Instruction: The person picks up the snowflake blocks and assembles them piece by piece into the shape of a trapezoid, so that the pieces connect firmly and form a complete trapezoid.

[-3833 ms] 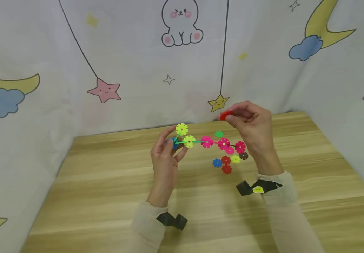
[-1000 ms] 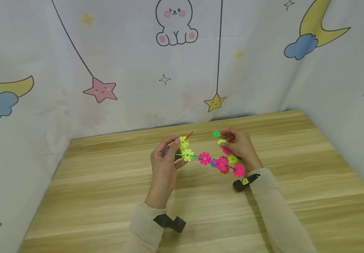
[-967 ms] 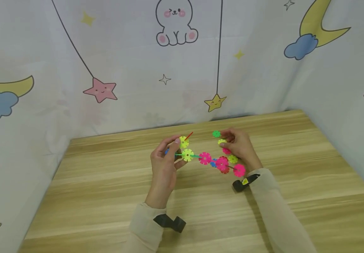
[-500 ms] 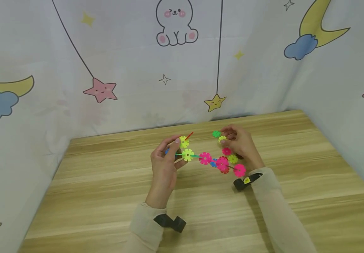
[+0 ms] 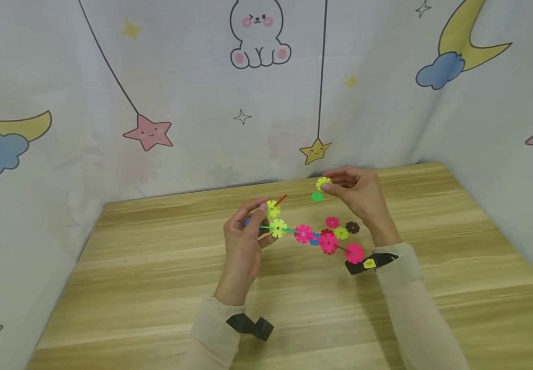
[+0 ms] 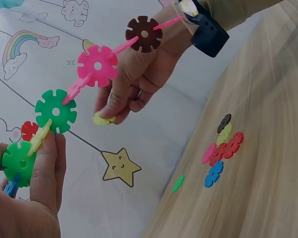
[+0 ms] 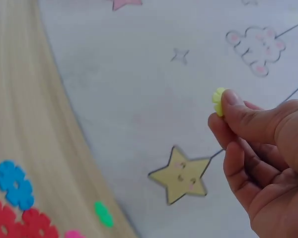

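Left hand, nearer of the two, holds the disc chain by its left end, above the tabletop. Long axis runs left to right, free end slanting near, toward the right wrist; the red disc on the left portion points far and right. Right hand, fingertips pinching a yellow disc, has shifted farther within the last half second, uncovering the brown disc: one more piece in hand, unjoined. Farthest loose piece: the green disc.

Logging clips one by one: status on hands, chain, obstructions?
Left hand holding notched-disc chain; right hand pinching loose yellow notched disc, apart from chain; no obstruction visible.
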Tool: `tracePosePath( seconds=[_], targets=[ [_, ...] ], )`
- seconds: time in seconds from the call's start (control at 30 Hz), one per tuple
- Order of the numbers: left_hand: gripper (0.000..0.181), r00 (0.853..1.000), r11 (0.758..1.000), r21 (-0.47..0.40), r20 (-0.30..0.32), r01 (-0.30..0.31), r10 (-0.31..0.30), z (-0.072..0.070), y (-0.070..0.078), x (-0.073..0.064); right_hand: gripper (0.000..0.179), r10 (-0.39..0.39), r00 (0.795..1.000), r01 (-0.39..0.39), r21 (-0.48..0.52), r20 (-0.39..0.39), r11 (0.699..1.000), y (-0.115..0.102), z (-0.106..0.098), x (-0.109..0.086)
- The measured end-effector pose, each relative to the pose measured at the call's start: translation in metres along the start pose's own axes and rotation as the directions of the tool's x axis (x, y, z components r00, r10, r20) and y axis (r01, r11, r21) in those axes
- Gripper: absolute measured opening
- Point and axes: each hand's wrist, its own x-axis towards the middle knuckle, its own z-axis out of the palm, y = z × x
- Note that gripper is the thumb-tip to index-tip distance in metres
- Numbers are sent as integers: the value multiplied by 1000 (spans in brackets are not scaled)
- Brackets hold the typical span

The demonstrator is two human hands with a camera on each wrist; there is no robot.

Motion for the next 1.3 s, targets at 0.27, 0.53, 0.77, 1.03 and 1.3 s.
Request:
tracePosePath(
  seconds=[0.27, 0.53, 0.77, 1.03, 1.3],
  targets=[
    [18, 1000, 1000, 27, 9, 13, -13, 0, 2, 0, 23, -160, 986, 165, 131, -52, 977, -43, 1, -10],
    [11, 999, 999, 33, 35, 1, -2, 3, 3, -2, 26, -99, 989, 84, 132, 112, 988, -67, 4, -19],
    [11, 999, 999, 44, 50, -1, -2, 3, 3, -3, 31, -32, 980, 7, 127, 196, 992, -64, 12, -19],
    [11, 998, 998, 55, 55, -15, 12, 2, 4, -2, 26, -21, 974, -3, 109, 225, 994, -64, 19, -19],
    [20, 999, 986, 161, 32, -30, 25, -1, 5, -1, 23, -8, 971, -16, 99, 238, 995, -66, 24, -21]
  ],
)
